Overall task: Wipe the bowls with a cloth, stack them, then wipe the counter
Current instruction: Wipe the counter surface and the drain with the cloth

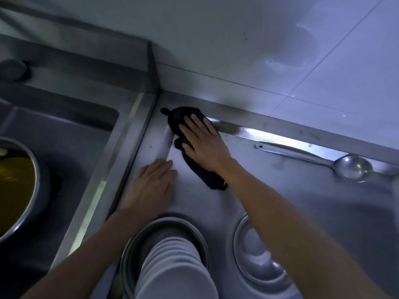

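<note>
The right hand (201, 143) lies flat with straight fingers, pressing a black cloth (187, 134) on the steel desk (291, 201) near the middle of the frame. The left hand (151, 184) rests flat and open beside it. Stacked white bowls (172, 266) stand at the bottom. A ladle (336, 162) lies at right.

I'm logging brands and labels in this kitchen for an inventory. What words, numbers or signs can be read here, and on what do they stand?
None can be read. The steel counter, the black cloth under the right hand, the ladle, the stack of white bowls, the pot and the wall tiles show bare surfaces; the bright streaks are reflections, not print. The left hand rests flat on the counter.
</note>
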